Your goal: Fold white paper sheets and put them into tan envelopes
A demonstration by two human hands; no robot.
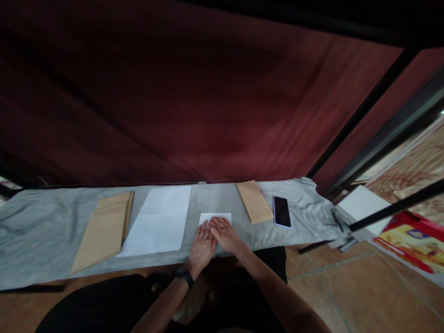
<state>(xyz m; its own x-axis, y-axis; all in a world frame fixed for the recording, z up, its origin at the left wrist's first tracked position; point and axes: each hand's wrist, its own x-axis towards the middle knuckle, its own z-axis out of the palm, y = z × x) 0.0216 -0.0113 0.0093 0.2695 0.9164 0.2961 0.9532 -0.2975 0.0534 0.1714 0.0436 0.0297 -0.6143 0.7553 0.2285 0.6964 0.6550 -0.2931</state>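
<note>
A small folded sheet of white paper (215,215) lies on the grey cloth in front of me, its lower part covered by my hands. My left hand (202,246) rests flat on its left side, fingers stretched out. From the right, my right hand (225,235) lies flat on the paper too, its fingertips overlapping those of the left. Left of my hands are larger creased white sheets (163,222). A brown paper envelope (255,202) lies to the right of the hands.
A stack of brown envelopes (104,226) sits at the left on the cloth-covered bench (41,231). A phone (282,212) lies at the right. Behind the bench hangs a dark red cloth (208,101). A red and yellow box (416,240) stands beyond the right end, near a metal frame.
</note>
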